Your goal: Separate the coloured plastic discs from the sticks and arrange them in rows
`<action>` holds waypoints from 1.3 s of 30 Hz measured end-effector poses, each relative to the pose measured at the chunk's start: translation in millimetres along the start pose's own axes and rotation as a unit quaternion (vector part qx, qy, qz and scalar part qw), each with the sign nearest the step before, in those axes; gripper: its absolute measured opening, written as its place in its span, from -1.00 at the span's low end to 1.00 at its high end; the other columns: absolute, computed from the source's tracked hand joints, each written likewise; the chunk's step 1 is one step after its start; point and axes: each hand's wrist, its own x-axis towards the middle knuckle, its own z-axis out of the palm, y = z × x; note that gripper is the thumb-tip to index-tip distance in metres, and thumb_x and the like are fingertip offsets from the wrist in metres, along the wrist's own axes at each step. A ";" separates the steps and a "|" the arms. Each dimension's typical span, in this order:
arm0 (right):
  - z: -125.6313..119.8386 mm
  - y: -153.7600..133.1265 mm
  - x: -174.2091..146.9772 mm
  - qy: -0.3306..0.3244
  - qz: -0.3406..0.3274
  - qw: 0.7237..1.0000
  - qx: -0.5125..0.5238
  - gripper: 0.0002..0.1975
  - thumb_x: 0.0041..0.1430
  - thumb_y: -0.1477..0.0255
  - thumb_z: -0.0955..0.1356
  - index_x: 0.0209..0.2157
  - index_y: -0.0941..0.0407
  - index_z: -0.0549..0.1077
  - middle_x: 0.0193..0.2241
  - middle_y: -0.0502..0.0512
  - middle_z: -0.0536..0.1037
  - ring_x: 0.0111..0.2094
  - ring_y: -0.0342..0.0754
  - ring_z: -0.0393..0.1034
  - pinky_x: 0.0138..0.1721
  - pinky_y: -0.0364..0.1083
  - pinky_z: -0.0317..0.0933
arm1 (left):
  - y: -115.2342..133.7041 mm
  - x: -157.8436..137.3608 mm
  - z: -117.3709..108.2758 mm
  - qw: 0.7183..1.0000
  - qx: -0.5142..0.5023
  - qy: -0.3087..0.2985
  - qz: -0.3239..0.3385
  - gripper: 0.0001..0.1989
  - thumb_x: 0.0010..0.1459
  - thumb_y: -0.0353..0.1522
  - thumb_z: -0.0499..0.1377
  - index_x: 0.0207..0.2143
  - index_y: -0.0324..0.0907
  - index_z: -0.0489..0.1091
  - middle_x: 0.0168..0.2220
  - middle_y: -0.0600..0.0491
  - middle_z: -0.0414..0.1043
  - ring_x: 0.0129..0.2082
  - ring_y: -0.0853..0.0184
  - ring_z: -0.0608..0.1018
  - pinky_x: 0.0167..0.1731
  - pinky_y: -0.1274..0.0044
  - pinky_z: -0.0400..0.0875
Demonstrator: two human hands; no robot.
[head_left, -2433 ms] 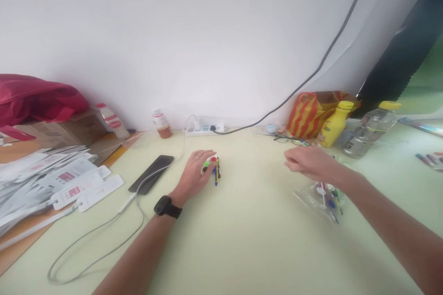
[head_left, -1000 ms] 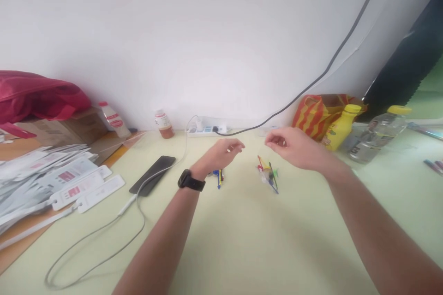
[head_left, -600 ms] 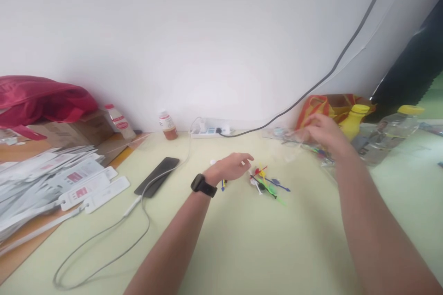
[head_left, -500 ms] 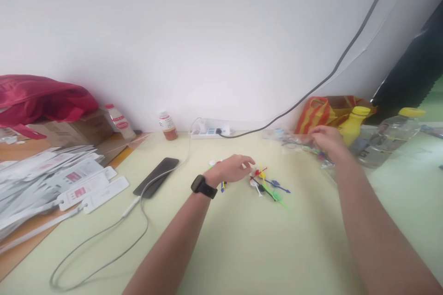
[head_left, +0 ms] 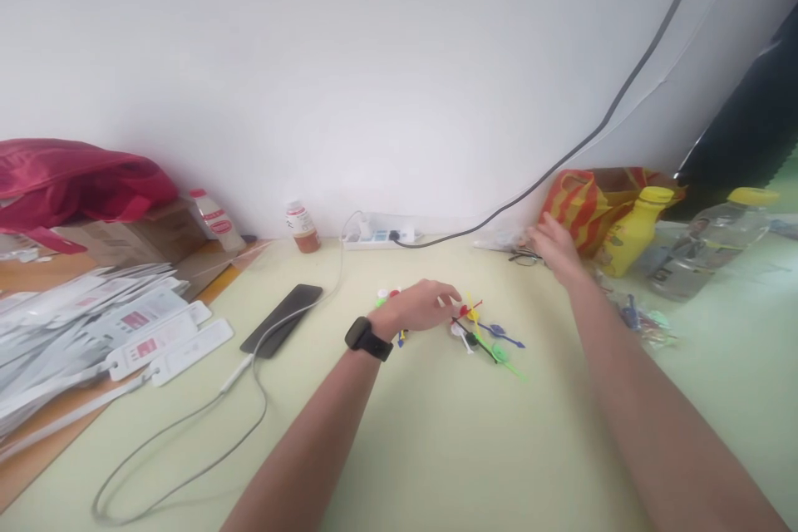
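My left hand (head_left: 427, 305) hovers over the table with its fingers loosely bent and apart, a dark watch on the wrist. Just right of its fingertips lie several colourful plastic arrow-shaped pieces with round discs, among them a blue arrow (head_left: 504, 336) and a green one (head_left: 500, 354). More small pieces (head_left: 382, 297) show partly behind that hand. My right hand (head_left: 557, 251), slightly blurred, is at the back right with its fingers apart, beside a pair of glasses (head_left: 527, 258) and some clear plastic. A clear bag of coloured pieces (head_left: 648, 322) lies beyond my right forearm.
A yellow bottle (head_left: 637, 231), a large clear bottle (head_left: 711, 245) and a red-and-yellow bag (head_left: 577, 208) stand at the right. A phone (head_left: 282, 320) with a cable, a power strip (head_left: 380, 234), a small bottle (head_left: 302, 227) and stacked white tags (head_left: 137, 320) are elsewhere.
The clear bag of pieces has gone rightward past the forearm, and my right hand has let go of it and shifted left toward the glasses. My left hand has stayed put.
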 end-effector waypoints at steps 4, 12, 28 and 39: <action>-3.4 -14.4 -1.4 -0.039 -0.037 0.997 -0.048 -0.54 0.23 0.30 0.38 0.13 0.14 0.52 0.12 0.30 0.58 0.11 0.11 0.51 0.15 0.05 0.39 | -1.2 0.6 0.1 1.000 -0.009 0.005 0.000 -0.69 0.26 -0.16 0.21 -0.03 -0.05 0.60 -0.06 -0.01 0.65 -0.13 0.20 0.66 -0.28 0.52 0.47; 14.3 -81.3 -56.3 -0.490 -0.138 0.843 -0.175 -0.72 0.17 0.21 0.44 -0.14 0.04 0.64 -0.12 0.10 0.68 -0.15 0.02 0.54 -0.17 -0.09 0.38 | -14.2 9.9 11.8 0.998 -0.049 -0.007 0.041 -0.69 0.19 -0.34 0.25 -0.01 -0.10 0.58 -0.22 0.03 0.66 -0.30 0.29 0.65 -0.34 0.54 0.46; 43.0 -114.7 -93.0 -0.474 -0.168 0.858 -0.109 -0.83 0.20 0.35 0.38 -0.29 0.07 0.63 -0.23 0.09 0.69 -0.19 0.03 0.51 -0.20 -0.07 0.31 | -24.3 12.3 -10.8 0.959 -0.187 0.204 0.060 -0.67 0.33 -0.11 0.21 -0.11 -0.19 0.54 -0.22 -0.05 0.65 -0.22 0.24 0.65 -0.18 0.45 0.54; 90.7 -112.7 -128.2 -0.394 0.005 0.886 0.245 -0.87 0.07 0.42 0.41 -0.28 0.09 0.49 -0.42 0.03 0.62 -0.43 -0.12 0.49 -0.32 -0.10 0.34 | -32.3 -1.9 -30.3 0.940 -0.271 0.183 0.096 -0.55 0.24 -0.16 0.34 0.08 -0.23 0.50 -0.11 -0.14 0.64 -0.16 0.16 0.70 -0.11 0.34 0.60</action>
